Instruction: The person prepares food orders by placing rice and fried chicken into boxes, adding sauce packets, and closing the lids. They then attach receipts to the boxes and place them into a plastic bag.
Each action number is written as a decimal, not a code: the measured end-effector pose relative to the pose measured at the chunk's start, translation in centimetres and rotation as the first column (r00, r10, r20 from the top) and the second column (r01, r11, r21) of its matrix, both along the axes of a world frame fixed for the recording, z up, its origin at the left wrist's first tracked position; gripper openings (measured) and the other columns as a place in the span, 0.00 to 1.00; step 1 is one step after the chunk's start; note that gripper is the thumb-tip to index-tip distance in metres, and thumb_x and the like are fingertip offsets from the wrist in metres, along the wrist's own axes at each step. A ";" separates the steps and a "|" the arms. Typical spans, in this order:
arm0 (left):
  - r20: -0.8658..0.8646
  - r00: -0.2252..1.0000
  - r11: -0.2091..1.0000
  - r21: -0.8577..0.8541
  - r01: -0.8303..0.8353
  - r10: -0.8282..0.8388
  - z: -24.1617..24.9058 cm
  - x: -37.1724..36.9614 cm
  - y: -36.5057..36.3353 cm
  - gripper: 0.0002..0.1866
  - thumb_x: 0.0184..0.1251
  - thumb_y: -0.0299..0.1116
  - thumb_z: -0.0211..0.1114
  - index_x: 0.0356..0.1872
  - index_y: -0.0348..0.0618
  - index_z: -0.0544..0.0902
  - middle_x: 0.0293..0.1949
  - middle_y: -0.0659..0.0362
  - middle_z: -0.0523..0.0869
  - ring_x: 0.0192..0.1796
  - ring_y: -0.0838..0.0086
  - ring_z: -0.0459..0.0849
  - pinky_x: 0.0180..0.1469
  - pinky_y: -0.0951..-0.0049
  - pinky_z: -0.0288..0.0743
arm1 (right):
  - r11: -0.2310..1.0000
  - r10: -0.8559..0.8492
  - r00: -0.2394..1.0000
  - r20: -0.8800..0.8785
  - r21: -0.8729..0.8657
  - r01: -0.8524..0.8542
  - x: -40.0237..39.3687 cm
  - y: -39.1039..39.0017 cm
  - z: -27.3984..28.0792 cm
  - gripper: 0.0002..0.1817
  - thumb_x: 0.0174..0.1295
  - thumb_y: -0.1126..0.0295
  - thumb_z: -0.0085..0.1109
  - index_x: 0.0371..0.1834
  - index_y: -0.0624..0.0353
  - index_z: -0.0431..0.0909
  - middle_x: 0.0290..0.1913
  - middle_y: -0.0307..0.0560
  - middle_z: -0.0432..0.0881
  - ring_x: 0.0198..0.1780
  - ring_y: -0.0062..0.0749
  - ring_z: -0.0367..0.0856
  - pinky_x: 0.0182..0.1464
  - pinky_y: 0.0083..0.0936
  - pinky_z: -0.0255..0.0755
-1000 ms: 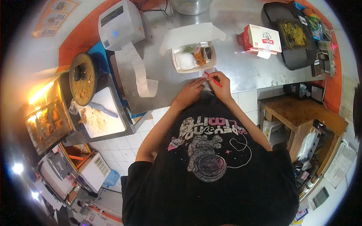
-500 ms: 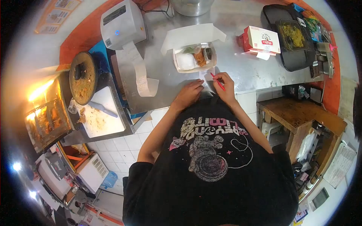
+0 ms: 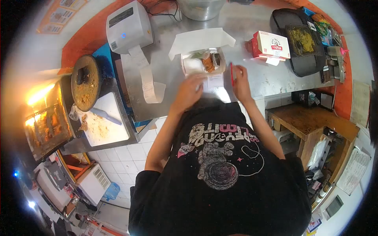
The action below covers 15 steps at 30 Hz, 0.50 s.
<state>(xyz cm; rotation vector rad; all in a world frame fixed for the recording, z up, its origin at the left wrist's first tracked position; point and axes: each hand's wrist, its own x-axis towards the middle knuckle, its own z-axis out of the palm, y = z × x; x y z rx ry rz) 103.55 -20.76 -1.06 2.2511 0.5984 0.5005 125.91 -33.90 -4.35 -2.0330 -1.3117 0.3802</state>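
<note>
My right hand [image 3: 241,83] holds a red pen [image 3: 232,74] upright beside the right side of an open takeaway box [image 3: 190,70]. My left hand [image 3: 188,93], a little blurred, is at the box's front left, its fingertips right at the front wall and the thumb apart from them. Inside the box are a white wrapped portion [image 3: 193,64], a piece of fried chicken [image 3: 208,65] and something green. The lid [image 3: 202,38] is folded back. A printed paper slip [image 3: 214,82] lies in front of the box, between my hands.
A label printer [image 3: 130,29] with a long paper strip [image 3: 147,80] stands left. Right are a closed chicken box [image 3: 271,45] and a black tray [image 3: 299,65]. A metal pot [image 3: 201,10] is behind. Far left are a stone mortar [image 3: 88,92], a cutting board [image 3: 100,133] and a knife [image 3: 105,115].
My right hand has lifted off the slip and moved right with the pen. My left hand has shifted left and towards the box's front wall. More of the slip now shows.
</note>
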 end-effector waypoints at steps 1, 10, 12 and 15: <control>0.037 0.990 0.990 0.030 -0.135 0.134 1.3 0.4 1.2 0.18 0.60 0.25 0.62 0.53 0.42 0.81 0.58 0.48 0.79 0.61 0.54 0.77 0.62 0.59 0.73 | 1.000 0.001 1.000 -0.001 -0.001 -0.001 0.6 0.9 0.8 0.28 0.54 0.85 0.54 0.61 0.63 0.70 0.58 0.60 0.69 0.62 0.58 0.70 0.64 0.38 0.66; 0.025 0.932 0.891 -0.303 -0.339 0.363 2.4 2.0 10.5 0.26 0.58 0.31 0.70 0.60 0.40 0.76 0.62 0.46 0.73 0.65 0.51 0.71 0.67 0.56 0.65 | 0.974 0.128 0.991 -0.046 0.192 -0.117 4.0 11.6 8.0 0.36 0.54 0.73 0.64 0.70 0.54 0.66 0.59 0.61 0.71 0.64 0.54 0.69 0.67 0.40 0.64; -0.009 0.970 0.954 -0.182 -0.240 0.243 2.6 1.0 9.4 0.26 0.58 0.33 0.71 0.58 0.41 0.77 0.65 0.44 0.71 0.69 0.51 0.68 0.67 0.55 0.66 | 0.973 0.219 0.956 -0.197 0.114 -0.199 4.3 11.4 8.1 0.37 0.54 0.71 0.66 0.71 0.50 0.66 0.61 0.62 0.71 0.66 0.54 0.68 0.67 0.40 0.64; -0.100 0.984 0.985 -0.074 -0.153 0.145 1.1 -0.9 5.6 0.27 0.55 0.37 0.75 0.55 0.43 0.77 0.68 0.42 0.65 0.73 0.49 0.64 0.67 0.55 0.67 | 0.871 0.371 0.929 -0.001 -0.346 -0.349 2.9 7.7 5.2 0.42 0.50 0.62 0.73 0.72 0.40 0.67 0.70 0.67 0.60 0.72 0.58 0.58 0.71 0.42 0.59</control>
